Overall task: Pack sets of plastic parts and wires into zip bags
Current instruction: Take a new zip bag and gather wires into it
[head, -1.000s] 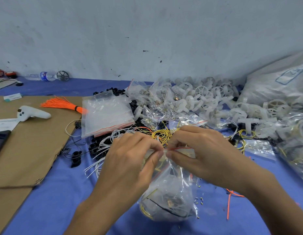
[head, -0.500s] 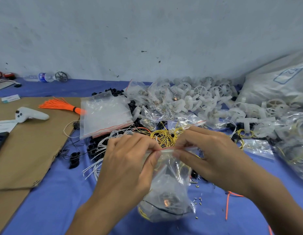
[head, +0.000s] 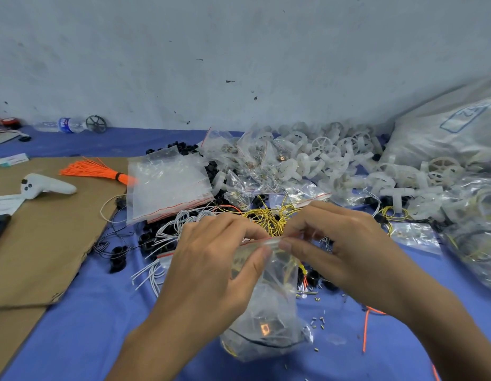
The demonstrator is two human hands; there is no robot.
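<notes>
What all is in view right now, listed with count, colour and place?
filled zip bag: one, clear, centre front, pinched at its seal
empty zip bags: a stack, clear with red strips, left of centre
yellow wires: a tangle, behind the hands
white wires: many, left of the hands
white plastic wheels: a heap, back right
orange wire bundle: one, on the cardboard
controller: one, white, far left
water bottle: one, by the wall
left hand, right hand: both gripping the bag's seal
</notes>
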